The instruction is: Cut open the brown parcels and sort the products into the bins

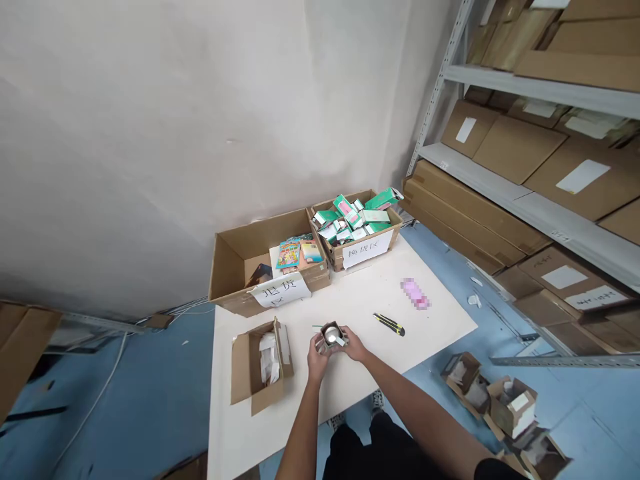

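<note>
Both of my hands hold a small opened box point(333, 347) over the white table point(320, 307). It has a round, shiny silver thing point(331, 333) inside, whose kind I cannot make out. My left hand point(316, 359) is closed around the box's left side, and my right hand point(355, 346) grips its right side. Left of my hands an open brown carton point(241, 365) with white packing paper point(269, 358) stands on the table. To the right lies a black and yellow utility knife point(389, 325).
At the back stand a large carton point(227, 270) with colourful booklets point(289, 255) and another carton point(337, 257) full of green-and-white boxes point(349, 211). A blurred pink item point(415, 294) lies on the right. Shelving point(500, 180) with cartons and several floor boxes point(513, 407) are beyond.
</note>
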A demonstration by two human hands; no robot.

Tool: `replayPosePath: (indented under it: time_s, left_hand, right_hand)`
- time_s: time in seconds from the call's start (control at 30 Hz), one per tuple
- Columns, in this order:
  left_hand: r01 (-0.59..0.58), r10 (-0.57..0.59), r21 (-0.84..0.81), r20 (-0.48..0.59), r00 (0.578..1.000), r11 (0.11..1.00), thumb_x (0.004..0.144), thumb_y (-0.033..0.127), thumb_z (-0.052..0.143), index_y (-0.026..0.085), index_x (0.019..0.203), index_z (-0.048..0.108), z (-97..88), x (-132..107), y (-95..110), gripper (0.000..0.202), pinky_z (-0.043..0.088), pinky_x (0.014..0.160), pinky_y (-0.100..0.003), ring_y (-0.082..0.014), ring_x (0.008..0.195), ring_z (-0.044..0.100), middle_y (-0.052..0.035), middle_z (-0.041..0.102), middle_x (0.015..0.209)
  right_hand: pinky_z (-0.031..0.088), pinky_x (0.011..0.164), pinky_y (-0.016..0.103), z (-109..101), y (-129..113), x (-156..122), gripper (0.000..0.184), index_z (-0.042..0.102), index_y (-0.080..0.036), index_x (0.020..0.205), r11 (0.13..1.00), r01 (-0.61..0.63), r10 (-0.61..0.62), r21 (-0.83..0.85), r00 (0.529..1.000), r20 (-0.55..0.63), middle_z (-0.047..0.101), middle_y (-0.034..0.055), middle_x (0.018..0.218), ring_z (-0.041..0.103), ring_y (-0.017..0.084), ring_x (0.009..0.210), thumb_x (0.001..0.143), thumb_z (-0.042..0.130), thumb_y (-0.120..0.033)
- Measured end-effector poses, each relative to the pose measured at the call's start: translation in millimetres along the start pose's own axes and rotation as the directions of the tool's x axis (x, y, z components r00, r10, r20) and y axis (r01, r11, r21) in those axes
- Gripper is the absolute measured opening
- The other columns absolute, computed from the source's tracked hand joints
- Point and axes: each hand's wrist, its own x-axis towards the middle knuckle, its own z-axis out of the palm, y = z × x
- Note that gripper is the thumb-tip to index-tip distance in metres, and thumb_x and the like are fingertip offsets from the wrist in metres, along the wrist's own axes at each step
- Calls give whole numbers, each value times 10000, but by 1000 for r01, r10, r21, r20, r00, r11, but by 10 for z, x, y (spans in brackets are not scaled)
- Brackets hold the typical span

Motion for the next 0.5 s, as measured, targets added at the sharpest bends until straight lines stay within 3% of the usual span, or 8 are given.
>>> replayPosePath:
  time_s: [0.13,0.27,0.4,0.5]
  left_hand:
    - [-88,90,-40,70,993,995,650,461,822,253,1126,639,-16,158,29,550,555,1036,-525,-364,1190,707,-104,754,1182]
    - [-165,179,-106,140,974,981,674,482,823,227,1099,677,-61,310,275,518,551,1033,-538,-368,1147,726,-112,775,1150]
    - [-271,287,-139,110,951,952,745,510,797,229,1162,702,-75,468,742,512,542,1054,-504,-338,1178,714,-110,768,1208]
    - [-342,356,-163,61,933,925,746,527,818,206,1176,723,-9,638,1264,544,551,1038,-485,-332,1166,717,-123,772,1189]
  right_hand:
    - [533,889,483,29,1,48,467,645,-278,971,997,-46,48,55,998,-39,673,10,946,659,311,950,580,862,-414]
    - [520,833,439,-17,-266,134,393,630,-265,898,1000,4,-3,18,997,-79,624,-5,855,620,290,897,577,829,-374]
    - [517,852,436,-99,-749,297,393,657,-250,957,997,71,-74,-31,987,-141,663,12,906,624,290,926,636,805,-422]
    - [517,918,437,-261,-1157,513,493,682,-252,1110,988,153,-154,-18,972,-177,706,35,1057,639,292,1013,672,804,-444]
